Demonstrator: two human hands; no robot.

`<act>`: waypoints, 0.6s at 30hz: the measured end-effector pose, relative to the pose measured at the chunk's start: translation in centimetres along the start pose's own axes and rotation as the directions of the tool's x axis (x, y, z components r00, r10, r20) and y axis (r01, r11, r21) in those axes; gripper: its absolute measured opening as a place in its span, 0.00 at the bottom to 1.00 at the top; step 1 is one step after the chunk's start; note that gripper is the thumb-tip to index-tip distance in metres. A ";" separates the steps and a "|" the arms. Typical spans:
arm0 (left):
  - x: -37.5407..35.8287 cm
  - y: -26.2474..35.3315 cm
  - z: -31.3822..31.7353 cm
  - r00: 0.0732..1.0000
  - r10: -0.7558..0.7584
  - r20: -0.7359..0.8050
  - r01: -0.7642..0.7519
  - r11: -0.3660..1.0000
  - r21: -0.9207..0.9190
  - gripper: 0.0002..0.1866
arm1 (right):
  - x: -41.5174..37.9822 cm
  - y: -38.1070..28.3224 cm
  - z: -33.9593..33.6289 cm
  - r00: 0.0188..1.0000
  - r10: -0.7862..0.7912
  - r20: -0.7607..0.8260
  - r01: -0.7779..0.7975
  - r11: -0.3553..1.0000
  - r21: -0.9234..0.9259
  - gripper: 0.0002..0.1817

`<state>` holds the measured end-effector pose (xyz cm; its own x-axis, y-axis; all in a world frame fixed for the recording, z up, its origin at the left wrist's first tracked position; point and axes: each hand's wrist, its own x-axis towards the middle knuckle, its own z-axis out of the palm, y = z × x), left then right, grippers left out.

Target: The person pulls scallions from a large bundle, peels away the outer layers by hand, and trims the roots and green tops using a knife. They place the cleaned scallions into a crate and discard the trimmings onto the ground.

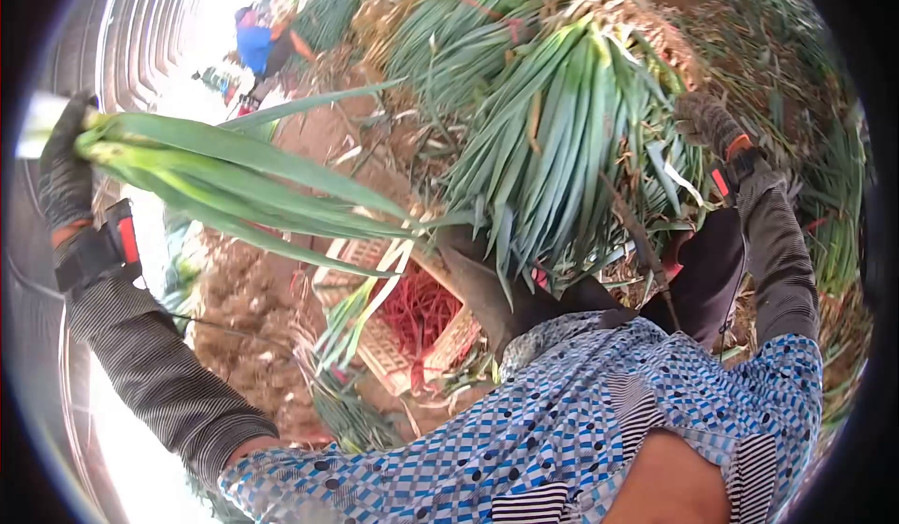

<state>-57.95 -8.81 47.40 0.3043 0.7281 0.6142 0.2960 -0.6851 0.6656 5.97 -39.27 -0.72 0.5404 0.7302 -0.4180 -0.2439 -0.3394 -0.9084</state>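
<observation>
Raised at the far left, my left hand [66,163], in a dark glove, is closed around a bunch of green onions [234,163]. Their long leaves stretch right across the view, and the pale stalk ends stick out beyond the glove. A large heap of green onions [571,121] lies in front of my legs, leaves towards me and dry root ends at the top. My right hand [710,123], gloved too, is beside the root ends at the heap's right side; its fingers are blurred and partly merge with the dry roots.
A tan plastic crate [440,280] holding red ties [417,313] stands left of my legs. More green onions [459,46] cover the ground at the back and right. Another person [255,44] in blue is at the back left, near the ribbed tunnel wall [122,28].
</observation>
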 end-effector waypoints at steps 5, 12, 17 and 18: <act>-6.8 -0.6 -1.7 0.935 -0.134 -0.327 0.317 0.727 0.609 0.22 | -0.3 1.2 3.2 0.992 0.025 0.124 -0.024 1.000 -0.008 0.25; -16.4 -22.0 4.4 0.960 -0.281 -0.006 0.116 0.378 0.918 0.19 | -1.4 7.0 4.2 0.978 0.209 0.019 -0.208 0.977 -0.040 0.18; -29.9 -37.3 15.0 0.801 -0.594 0.081 0.085 0.246 0.965 0.15 | 3.0 20.1 -3.5 0.972 0.207 0.114 -0.053 0.660 -0.749 0.23; -32.9 -39.5 17.4 0.754 -0.644 0.130 0.043 0.246 0.968 0.23 | 2.0 20.3 -3.3 0.981 0.139 0.135 0.043 0.524 -0.851 0.24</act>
<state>-63.91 -6.08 -6.43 0.1567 0.9874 -0.0204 0.9627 -0.1573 -0.2200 4.78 -46.63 -19.96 0.3874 0.7492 -0.5373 0.5803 -0.6510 -0.4893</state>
